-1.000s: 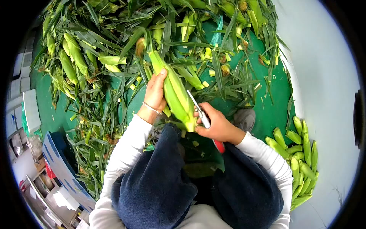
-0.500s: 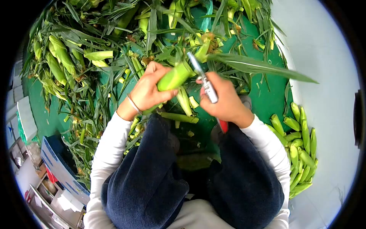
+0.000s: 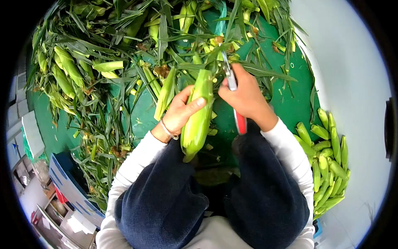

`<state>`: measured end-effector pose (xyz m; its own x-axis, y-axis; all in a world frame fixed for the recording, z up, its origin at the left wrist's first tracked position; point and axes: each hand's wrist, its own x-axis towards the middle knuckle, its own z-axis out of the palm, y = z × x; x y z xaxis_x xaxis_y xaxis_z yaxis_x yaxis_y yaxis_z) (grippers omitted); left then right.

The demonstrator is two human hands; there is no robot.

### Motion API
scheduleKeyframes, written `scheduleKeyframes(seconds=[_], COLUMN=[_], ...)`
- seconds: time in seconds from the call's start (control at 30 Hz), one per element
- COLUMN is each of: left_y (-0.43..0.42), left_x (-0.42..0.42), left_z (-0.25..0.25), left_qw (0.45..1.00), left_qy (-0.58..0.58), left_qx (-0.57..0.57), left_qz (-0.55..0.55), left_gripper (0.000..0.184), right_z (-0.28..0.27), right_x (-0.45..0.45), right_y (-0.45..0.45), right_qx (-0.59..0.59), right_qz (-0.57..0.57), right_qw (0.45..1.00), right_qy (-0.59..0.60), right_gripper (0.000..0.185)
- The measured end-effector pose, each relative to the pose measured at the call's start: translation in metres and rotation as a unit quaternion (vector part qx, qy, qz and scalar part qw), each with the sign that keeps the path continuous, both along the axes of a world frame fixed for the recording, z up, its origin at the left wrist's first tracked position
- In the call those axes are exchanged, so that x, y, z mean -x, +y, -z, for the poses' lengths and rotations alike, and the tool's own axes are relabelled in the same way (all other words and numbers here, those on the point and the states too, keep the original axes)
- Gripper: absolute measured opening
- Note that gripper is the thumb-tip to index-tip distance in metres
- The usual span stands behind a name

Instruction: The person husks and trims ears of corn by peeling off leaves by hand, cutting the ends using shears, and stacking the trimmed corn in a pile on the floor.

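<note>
My left hand [image 3: 179, 114] is wrapped round an ear of corn [image 3: 198, 120] in its green husk. The ear stands nearly upright in view, its trimmed end at the top and its narrow end just over my left knee. Close by on the right, my right hand [image 3: 244, 93] grips pruning shears [image 3: 230, 78] with a silver body and a red handle. Their blade points away from me, apart from the ear, over a cut top with brown silk [image 3: 219, 40]. Another husked piece [image 3: 166, 93] lies just left of the ear.
Loose leaves and ears are heaped across the green floor covering [image 3: 286, 108] ahead and to the left. Several trimmed ears [image 3: 329, 166] lie in a pile at my right. A blue-grey crate [image 3: 74, 186] stands at the left, beside shelves.
The ear has swung from slanting to nearly upright and come lower. Its leafy top has come away and dropped beyond it. The shears have moved slightly away from me.
</note>
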<state>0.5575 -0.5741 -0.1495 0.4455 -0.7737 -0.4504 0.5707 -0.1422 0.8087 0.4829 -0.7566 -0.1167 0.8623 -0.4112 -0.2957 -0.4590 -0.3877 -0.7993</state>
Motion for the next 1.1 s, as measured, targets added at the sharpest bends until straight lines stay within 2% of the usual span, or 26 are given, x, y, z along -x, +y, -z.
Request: scheduleKeyframes(seconds=[0.1,0.13,0.2,0.23,0.3,0.4,0.47,0.53,0.6,0.67,0.73,0.8,0.87,0.93,1.0,1.07,1.1], left_y=[0.004,0.004,0.006,0.0,0.001,-0.003,-0.004,-0.005,-0.005,-0.008,-0.009,-0.007,-0.001,0.001,-0.004,-0.022,-0.024], left_x=[-0.022,-0.026,-0.024,-0.011,-0.015,-0.018,-0.021,-0.019,-0.002,-0.004,-0.029,-0.061,-0.084,-0.084,-0.076,-0.052,-0.044], left_z=[0.006,0.008,0.016,0.011,0.007,0.001,0.0,-0.004,-0.007,0.005,0.019,0.034,0.058,0.06,0.051,0.026,0.038], left_qw=[0.988,0.993,0.999,0.998,0.999,0.995,0.995,0.996,0.994,0.996,0.958,0.933,0.927,0.921,0.917,0.912,0.925], left_qy=[0.14,0.097,0.018,-0.04,0.024,0.082,0.084,0.085,0.088,0.091,0.25,0.272,0.236,0.227,0.221,0.205,0.183], left_qx=[0.044,0.034,0.01,-0.029,-0.014,0.007,0.014,0.016,0.007,0.007,0.022,-0.005,0.021,0.021,0.003,-0.025,0.001], left_qz=[-0.052,-0.051,-0.046,-0.037,-0.044,-0.053,-0.043,0.027,0.068,0.013,-0.139,-0.234,-0.291,-0.316,-0.333,-0.355,-0.332], left_gripper=[0.033,0.033,0.032,0.032,0.033,0.035,0.036,0.041,0.049,0.049,0.049,0.051,0.048,0.041,0.036,0.032,0.03], right_z=[-0.01,-0.009,0.003,0.003,-0.007,0.002,-0.004,-0.002,0.006,-0.001,-0.003,0.007,0.014,0.019,0.031,0.033,0.016], right_x=[0.024,0.029,0.028,0.025,0.015,0.016,0.014,0.012,0.006,0.008,0.018,0.022,0.025,0.022,0.022,0.02,0.016], right_y=[0.011,0.017,0.028,0.03,0.025,0.028,0.027,0.02,-0.008,-0.034,-0.033,-0.026,-0.017,-0.011,0.001,0.011,0.015], right_qx=[-0.06,-0.033,0.043,0.041,-0.006,0.008,-0.026,-0.061,-0.227,-0.314,-0.412,-0.492,-0.514,-0.474,-0.39,-0.16,-0.119], right_qz=[-0.089,-0.127,-0.132,-0.122,-0.113,-0.084,-0.059,-0.033,0.132,0.2,0.183,0.166,0.145,0.093,0.043,-0.047,-0.079], right_qw=[0.994,0.991,0.986,0.989,0.993,0.995,0.995,0.996,0.963,0.92,0.889,0.853,0.845,0.876,0.919,0.985,0.989], right_qy=[0.011,-0.007,-0.088,-0.076,-0.019,-0.058,-0.074,-0.047,-0.058,-0.122,-0.078,-0.057,-0.014,0.01,-0.028,-0.041,0.027], right_gripper=[0.034,0.036,0.037,0.036,0.029,0.033,0.026,0.025,0.024,0.027,0.03,0.033,0.036,0.046,0.05,0.056,0.063])
